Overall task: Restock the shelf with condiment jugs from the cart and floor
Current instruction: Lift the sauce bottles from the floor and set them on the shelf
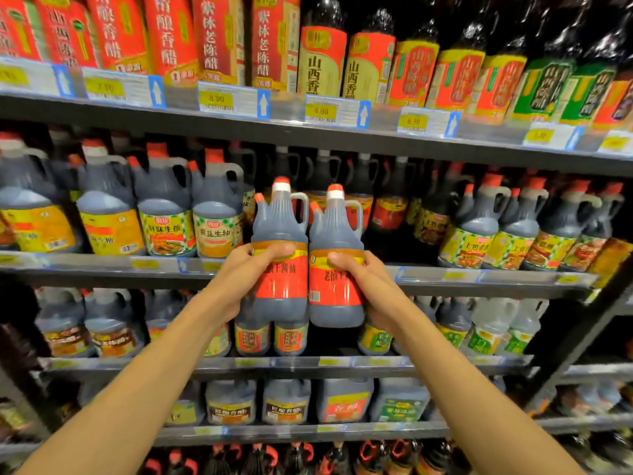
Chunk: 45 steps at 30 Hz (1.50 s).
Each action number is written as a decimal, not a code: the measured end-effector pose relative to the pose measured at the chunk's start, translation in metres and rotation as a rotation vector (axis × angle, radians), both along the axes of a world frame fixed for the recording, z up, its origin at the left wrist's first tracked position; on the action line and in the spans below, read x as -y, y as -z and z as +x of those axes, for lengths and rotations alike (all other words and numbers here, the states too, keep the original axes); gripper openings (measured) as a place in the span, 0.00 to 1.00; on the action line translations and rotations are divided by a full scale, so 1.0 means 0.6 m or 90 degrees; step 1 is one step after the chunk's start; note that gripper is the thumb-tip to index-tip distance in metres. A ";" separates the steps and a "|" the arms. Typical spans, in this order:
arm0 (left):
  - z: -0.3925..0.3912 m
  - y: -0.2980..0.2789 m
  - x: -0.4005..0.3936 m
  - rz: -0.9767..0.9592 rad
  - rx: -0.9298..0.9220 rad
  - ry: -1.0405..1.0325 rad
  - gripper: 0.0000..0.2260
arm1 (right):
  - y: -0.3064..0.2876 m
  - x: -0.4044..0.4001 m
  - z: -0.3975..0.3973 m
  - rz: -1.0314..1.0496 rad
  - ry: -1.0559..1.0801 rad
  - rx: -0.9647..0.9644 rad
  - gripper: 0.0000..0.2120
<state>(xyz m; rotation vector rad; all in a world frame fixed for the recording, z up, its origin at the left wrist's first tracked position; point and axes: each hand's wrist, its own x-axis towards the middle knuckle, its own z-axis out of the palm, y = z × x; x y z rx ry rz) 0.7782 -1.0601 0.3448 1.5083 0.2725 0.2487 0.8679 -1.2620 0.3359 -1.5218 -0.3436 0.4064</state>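
I hold two dark soy-sauce jugs with red labels and red caps, upright and side by side, in front of the second shelf (445, 277). My left hand (239, 279) grips the left jug (281, 234) around its middle. My right hand (366, 286) grips the right jug (334, 234) the same way. The two jugs touch each other. Behind them a dark gap (387, 241) opens in the row, with similar red-labelled jugs set further back.
Yellow-labelled jugs (215, 217) stand left of the gap, green-labelled ones (479, 231) to its right. Tall vinegar bottles (322, 60) fill the shelf above. Lower shelves hold more jugs (287, 337). A black upright post (579, 334) runs at the right. No cart or floor is visible.
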 end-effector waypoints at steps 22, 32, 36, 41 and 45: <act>0.124 -0.050 -0.035 0.060 0.065 -0.031 0.21 | -0.068 -0.042 0.145 0.021 -0.081 0.080 0.28; 0.158 -0.033 -0.057 0.117 0.111 -0.016 0.22 | -0.037 -0.052 0.183 0.110 -0.085 0.122 0.21; 0.176 -0.026 -0.062 0.109 0.148 -0.025 0.26 | -0.031 -0.060 0.208 0.119 -0.091 0.142 0.32; 0.197 -0.012 -0.068 0.115 0.123 -0.025 0.30 | -0.022 -0.058 0.237 0.086 -0.154 0.162 0.33; 0.212 0.013 -0.077 0.103 0.125 -0.023 0.37 | -0.018 -0.058 0.251 0.052 -0.201 0.173 0.33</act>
